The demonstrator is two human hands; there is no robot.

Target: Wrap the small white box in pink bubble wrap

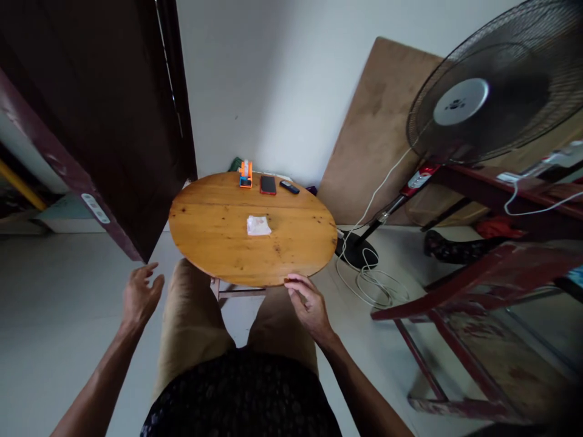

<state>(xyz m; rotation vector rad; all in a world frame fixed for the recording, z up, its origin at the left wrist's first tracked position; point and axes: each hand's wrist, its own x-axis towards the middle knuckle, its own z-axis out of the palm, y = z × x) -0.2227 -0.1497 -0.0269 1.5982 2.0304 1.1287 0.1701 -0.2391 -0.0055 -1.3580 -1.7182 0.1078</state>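
My left hand [142, 294] hangs in the air off the left front side of the wooden table [218, 249], above my left knee's outer side. Its fingers are spread, and nothing is in it. At the table's front edge is my right hand [310, 306], fingertips at the rim and thumb apart from the fingers; I see nothing held. A white folded tissue or cloth [259, 226] lies flat mid-table, beyond both hands. Along the far side sit an orange and blue tape dispenser [246, 175], a dark phone with a red edge [268, 186] and a small black remote-like object [289, 187].
To the right stands a fan [460, 103] on a round base, with white cable [373, 291] coiled on the floor. A worn red chair [455, 328] is nearer. A board [364, 133] leans on the wall; a dark door [104, 121] stands left.
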